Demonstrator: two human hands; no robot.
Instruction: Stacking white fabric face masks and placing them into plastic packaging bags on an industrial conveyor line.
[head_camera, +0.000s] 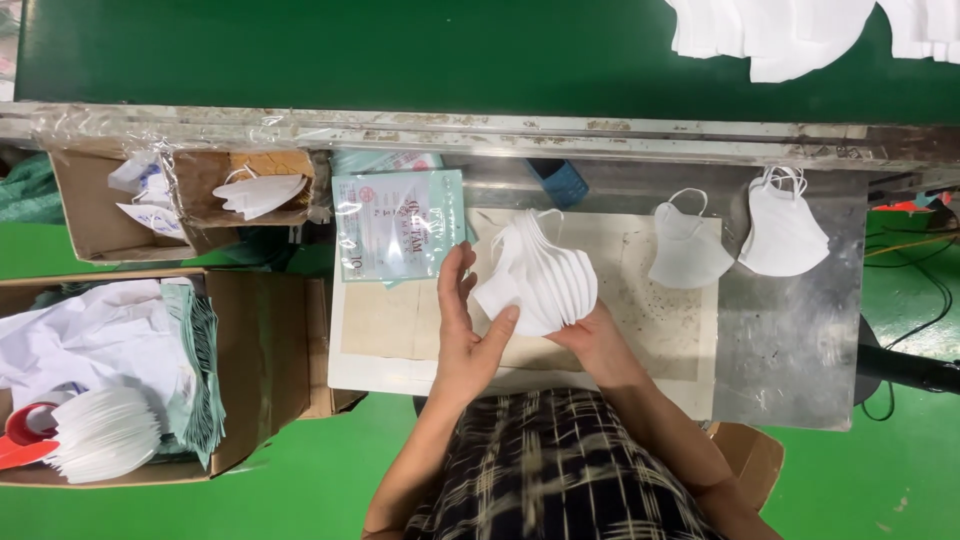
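Note:
A fanned stack of white folded face masks (545, 275) stands on edge over the work board (400, 340). My left hand (462, 335) holds its near left end, thumb pressed on the front mask and fingers raised beside it. My right hand (595, 345) supports the stack from below on the right side. A clear plastic packet with a pale green printed card (398, 225) lies just left of the stack, close to my left fingers.
Two single white masks (688, 250) (782, 230) lie on the metal table (790, 340) to the right. Cardboard boxes at left hold masks (258, 195), white wrapping and green packets (200, 370), plus another mask stack (100, 435). A green conveyor (400, 50) carries masks (790, 35) at the back.

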